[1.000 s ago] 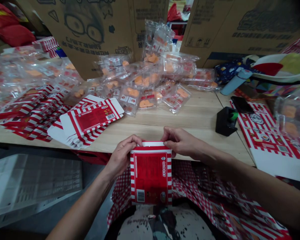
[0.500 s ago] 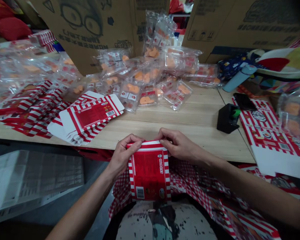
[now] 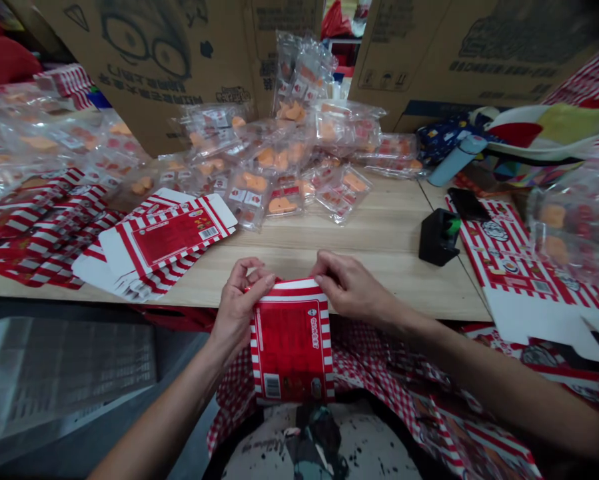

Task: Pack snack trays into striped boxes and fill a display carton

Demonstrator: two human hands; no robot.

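Note:
A red and white striped carton box (image 3: 292,343) stands upright over my lap, just in front of the table edge. My left hand (image 3: 239,310) grips its upper left corner, thumb and fingers pinched on the top flap. My right hand (image 3: 352,287) presses on the upper right corner, fingers curled over the top flap. The barcode side of the box faces me.
Flat striped cartons (image 3: 166,237) lie stacked at the left on the wooden table (image 3: 379,247). Several clear packets with orange pieces (image 3: 279,173) are heaped behind. A black tape dispenser (image 3: 436,237), a phone (image 3: 466,203) and more flat cartons (image 3: 524,273) sit at right. Cardboard boxes (image 3: 169,60) stand behind.
The box has shifted slightly left and lower. My left fingers have lifted and re-pinched the top flap while my right hand keeps pressing the flap down.

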